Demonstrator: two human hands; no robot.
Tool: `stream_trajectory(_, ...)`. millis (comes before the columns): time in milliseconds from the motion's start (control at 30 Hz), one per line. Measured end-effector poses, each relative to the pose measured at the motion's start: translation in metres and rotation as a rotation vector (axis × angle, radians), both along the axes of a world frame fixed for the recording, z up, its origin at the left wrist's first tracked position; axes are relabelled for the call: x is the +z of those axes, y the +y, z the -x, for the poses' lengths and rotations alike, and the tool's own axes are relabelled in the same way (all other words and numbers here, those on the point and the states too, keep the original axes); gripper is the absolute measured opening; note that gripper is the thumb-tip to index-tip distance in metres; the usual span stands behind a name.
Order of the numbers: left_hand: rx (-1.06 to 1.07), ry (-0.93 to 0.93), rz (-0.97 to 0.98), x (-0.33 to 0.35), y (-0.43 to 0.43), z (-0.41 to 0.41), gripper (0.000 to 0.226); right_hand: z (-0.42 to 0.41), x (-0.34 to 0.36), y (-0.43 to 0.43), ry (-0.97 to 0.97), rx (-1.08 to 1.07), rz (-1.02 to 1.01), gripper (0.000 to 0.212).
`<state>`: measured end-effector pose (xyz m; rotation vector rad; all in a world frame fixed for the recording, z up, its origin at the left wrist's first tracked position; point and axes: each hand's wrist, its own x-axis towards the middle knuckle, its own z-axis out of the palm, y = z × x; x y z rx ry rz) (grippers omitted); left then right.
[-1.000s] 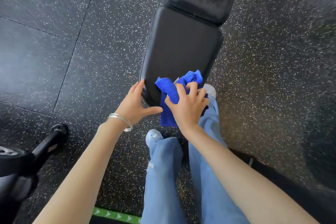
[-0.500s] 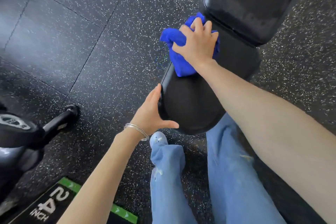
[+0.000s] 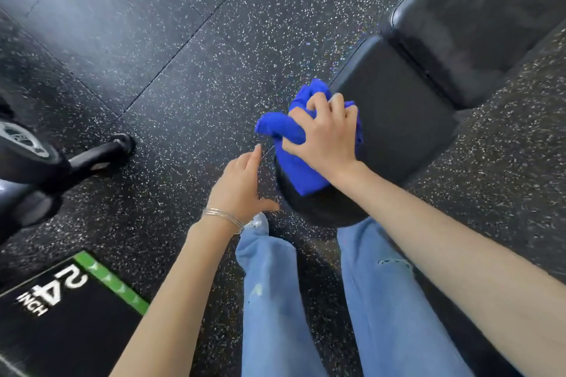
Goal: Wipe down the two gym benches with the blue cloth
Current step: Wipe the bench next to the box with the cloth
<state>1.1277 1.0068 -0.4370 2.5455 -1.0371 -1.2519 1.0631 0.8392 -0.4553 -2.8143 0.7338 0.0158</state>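
A black padded gym bench (image 3: 398, 119) runs from my legs toward the upper right, with its seat pad near me and its back pad (image 3: 477, 24) beyond a gap. My right hand (image 3: 327, 138) presses the crumpled blue cloth (image 3: 294, 162) onto the left near edge of the seat pad. My left hand (image 3: 242, 184), with thin bangles on the wrist, hovers with spread fingers just left of the seat's edge, holding nothing. Only this one bench is in view.
The floor (image 3: 183, 70) is black speckled rubber tile. At the left stands a black machine part with a bar and foot (image 3: 101, 156). A black box with a green stripe marked 24 INCH (image 3: 58, 294) lies at the lower left. My legs in blue jeans (image 3: 275, 300) straddle the seat's end.
My right hand has dragged the cloth back along the seat's left edge toward me. My left hand has come off the seat's edge and now hovers beside it. The view has swung left.
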Motion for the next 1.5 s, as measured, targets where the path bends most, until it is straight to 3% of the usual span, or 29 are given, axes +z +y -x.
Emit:
stream_trajectory(200, -0.036, -0.011, 0.127, 0.004, -0.021, 0.003, 0.096, -0.04, -0.023, -0.116, 0.168, -0.356, -0.036, 0.035)
stream_trajectory(333, -0.007, -0.009, 0.16, 0.001, -0.042, 0.01, 0.082, 0.002, -0.018, -0.077, 0.054, -0.54, -0.034, 0.038)
stream_trajectory(500, 0.023, -0.005, 0.167, 0.0, -0.078, 0.017, 0.091, 0.081, -0.006, -0.01, -0.085, -0.332, -0.002, 0.034)
stream_trajectory(600, 0.0, -0.045, 0.128, -0.002, -0.094, 0.02, 0.092, 0.078, -0.016, -0.05, -0.144, -0.186, 0.019, 0.031)
stream_trajectory(667, -0.01, -0.062, 0.102, -0.004, -0.102, 0.02, 0.094, 0.067, -0.025, -0.091, -0.107, -0.203, 0.03, 0.03)
stream_trajectory(867, -0.023, -0.101, 0.044, -0.008, -0.117, 0.021, 0.099, 0.087, -0.047, -0.18, 0.075, -0.886, -0.073, 0.036)
stream_trajectory(1000, 0.001, -0.12, 0.046, -0.01, -0.12, 0.024, 0.103, 0.132, -0.039, -0.112, -0.127, -1.09, -0.107, 0.025)
stream_trajectory(1100, 0.007, -0.109, 0.051, -0.011, -0.118, 0.023, 0.104, 0.148, -0.032, -0.052, -0.258, -1.153, -0.239, 0.027)
stream_trajectory(1233, -0.041, -0.081, 0.065, -0.011, -0.114, 0.017, 0.104, 0.14, -0.032, -0.1, -0.114, -1.045, -0.148, 0.033)
stream_trajectory(1400, -0.061, -0.036, 0.066, -0.013, -0.113, 0.013, 0.104, 0.114, -0.042, -0.157, -0.047, -1.429, -0.297, 0.041)
stream_trajectory(1500, -0.026, 0.004, 0.089, -0.016, -0.11, 0.011, 0.101, 0.106, -0.033, -0.099, -0.093, -1.379, -0.142, 0.038)
